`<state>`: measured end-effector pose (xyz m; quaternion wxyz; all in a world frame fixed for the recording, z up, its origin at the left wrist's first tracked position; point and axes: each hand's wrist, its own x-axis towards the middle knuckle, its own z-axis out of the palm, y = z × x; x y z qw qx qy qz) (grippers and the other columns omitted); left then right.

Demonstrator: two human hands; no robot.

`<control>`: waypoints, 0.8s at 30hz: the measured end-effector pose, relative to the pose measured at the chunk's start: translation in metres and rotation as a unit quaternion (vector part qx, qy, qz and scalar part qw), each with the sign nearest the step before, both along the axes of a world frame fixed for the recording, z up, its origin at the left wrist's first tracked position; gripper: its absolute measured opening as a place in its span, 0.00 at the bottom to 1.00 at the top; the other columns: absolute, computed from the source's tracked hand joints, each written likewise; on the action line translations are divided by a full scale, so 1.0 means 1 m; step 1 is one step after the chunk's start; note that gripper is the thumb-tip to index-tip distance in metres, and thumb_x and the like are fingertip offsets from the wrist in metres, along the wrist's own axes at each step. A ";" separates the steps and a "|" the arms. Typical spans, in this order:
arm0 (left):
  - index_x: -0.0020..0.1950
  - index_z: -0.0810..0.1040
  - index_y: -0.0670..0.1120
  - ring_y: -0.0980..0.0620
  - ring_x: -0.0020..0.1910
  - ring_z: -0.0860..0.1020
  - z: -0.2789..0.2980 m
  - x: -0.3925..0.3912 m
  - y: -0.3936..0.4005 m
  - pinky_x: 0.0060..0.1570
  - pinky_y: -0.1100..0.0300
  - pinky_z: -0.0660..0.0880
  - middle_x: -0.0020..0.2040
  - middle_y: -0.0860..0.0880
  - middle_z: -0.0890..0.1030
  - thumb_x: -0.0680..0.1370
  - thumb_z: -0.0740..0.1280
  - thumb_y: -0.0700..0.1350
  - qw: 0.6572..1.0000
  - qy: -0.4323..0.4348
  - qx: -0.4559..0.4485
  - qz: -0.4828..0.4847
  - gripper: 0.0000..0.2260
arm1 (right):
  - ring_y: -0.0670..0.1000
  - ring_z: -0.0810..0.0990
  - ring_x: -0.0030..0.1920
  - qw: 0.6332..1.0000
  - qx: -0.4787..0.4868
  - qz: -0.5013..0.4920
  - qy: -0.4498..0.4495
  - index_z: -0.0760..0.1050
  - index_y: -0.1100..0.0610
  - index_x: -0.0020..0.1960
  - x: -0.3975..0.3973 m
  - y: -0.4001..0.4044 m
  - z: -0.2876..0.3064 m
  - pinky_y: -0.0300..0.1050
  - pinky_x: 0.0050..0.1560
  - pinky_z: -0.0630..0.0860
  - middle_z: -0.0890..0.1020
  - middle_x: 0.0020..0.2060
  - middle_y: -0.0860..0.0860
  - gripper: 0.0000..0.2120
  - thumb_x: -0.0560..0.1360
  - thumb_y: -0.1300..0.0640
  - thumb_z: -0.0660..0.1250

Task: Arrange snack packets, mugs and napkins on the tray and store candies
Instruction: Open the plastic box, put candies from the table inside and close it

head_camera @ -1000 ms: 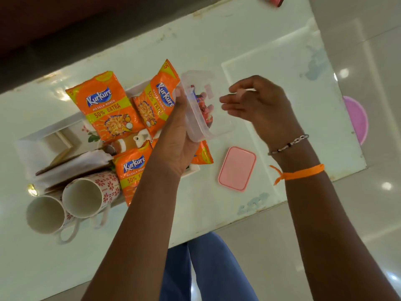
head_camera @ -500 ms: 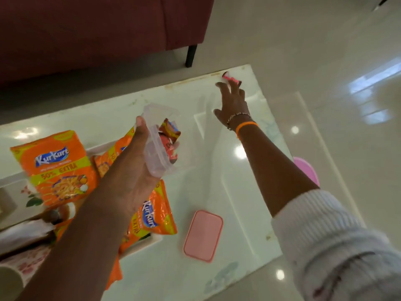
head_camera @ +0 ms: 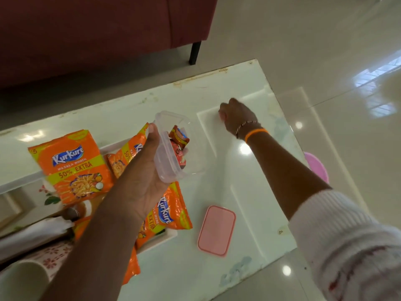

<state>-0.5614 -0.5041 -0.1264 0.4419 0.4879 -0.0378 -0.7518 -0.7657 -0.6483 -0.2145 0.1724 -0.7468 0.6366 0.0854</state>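
Left hand [head_camera: 145, 181] is gripping a clear plastic container [head_camera: 173, 148], thumb hooked over the near rim, fingers wrapping underneath, holding it lifted and tilted above the tray. Container is rectangular with rounded corners, see-through, thin-walled. Red and orange glossy candies [head_camera: 179, 146] in crinkly wrappers are sitting inside it.

Right hand [head_camera: 235, 115] is reaching out over the far part of the surface [head_camera: 217, 83], fingers curling into a fist, knuckles facing up. Cannot tell whether anything is inside the fist; the palm side is hidden. A beaded bracelet and an orange band are sitting on that wrist, and a white ribbed sleeve [head_camera: 351, 242] is bunching up near the elbow.

Surface is glossy white and is reflecting ceiling lights. A pink lid [head_camera: 216, 230], flat, rounded rectangle, matte, is lying on the surface just right of the tray.

Tray [head_camera: 13, 183] is white with a floral print, resting on the surface at left. Orange shiny snack packets [head_camera: 73, 168] are lying on it, partly overlapping; one is hanging over the tray's near edge. White napkins [head_camera: 32, 235] are lying folded at the tray's left end. A mug [head_camera: 23, 281], white with a red flower pattern, is lying on its side at bottom left, mouth toward the camera.
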 end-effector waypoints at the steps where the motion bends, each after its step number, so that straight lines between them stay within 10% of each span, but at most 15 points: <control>1: 0.68 0.70 0.49 0.49 0.56 0.81 0.001 0.001 0.004 0.51 0.53 0.80 0.61 0.47 0.81 0.66 0.63 0.60 1.000 0.001 0.006 0.007 0.32 | 0.63 0.76 0.54 1.000 0.006 -0.014 -0.024 0.73 0.60 0.51 0.003 0.018 0.002 0.52 0.51 0.76 0.75 0.53 0.62 0.07 0.75 0.63 0.59; 8: 0.66 0.72 0.47 0.52 0.48 0.82 -0.006 0.014 0.056 0.46 0.54 0.81 0.56 0.48 0.82 0.76 0.54 0.58 0.999 0.023 -0.007 0.039 0.24 | 0.59 0.79 0.37 0.928 0.039 -0.239 -0.284 0.63 0.57 0.50 0.022 0.134 0.041 0.49 0.41 0.75 0.79 0.41 0.52 0.10 0.72 0.66 0.60; 13: 0.70 0.67 0.47 0.46 0.60 0.75 0.005 0.009 0.100 0.52 0.50 0.78 0.62 0.46 0.76 0.67 0.58 0.60 0.999 0.031 -0.008 0.004 0.34 | 0.48 0.81 0.31 0.849 0.005 -0.322 -0.420 0.62 0.54 0.51 0.044 0.196 0.086 0.46 0.37 0.78 0.78 0.45 0.54 0.07 0.78 0.63 0.59; 18: 0.73 0.62 0.44 0.46 0.63 0.73 0.013 0.008 0.134 0.59 0.53 0.73 0.72 0.42 0.68 0.75 0.55 0.52 0.999 0.036 -0.008 0.038 0.27 | 0.48 0.83 0.35 0.867 -0.003 -0.280 -0.411 0.57 0.53 0.52 0.081 0.243 0.135 0.45 0.39 0.78 0.75 0.40 0.52 0.13 0.76 0.62 0.62; 24: 0.66 0.68 0.45 0.53 0.48 0.79 0.008 0.015 0.163 0.49 0.59 0.78 0.50 0.49 0.81 0.82 0.47 0.53 1.000 -0.020 0.015 -0.017 0.20 | 0.54 0.81 0.37 0.883 -0.014 -0.279 -0.377 0.65 0.58 0.57 0.101 0.277 0.141 0.45 0.41 0.73 0.79 0.34 0.47 0.13 0.74 0.59 0.63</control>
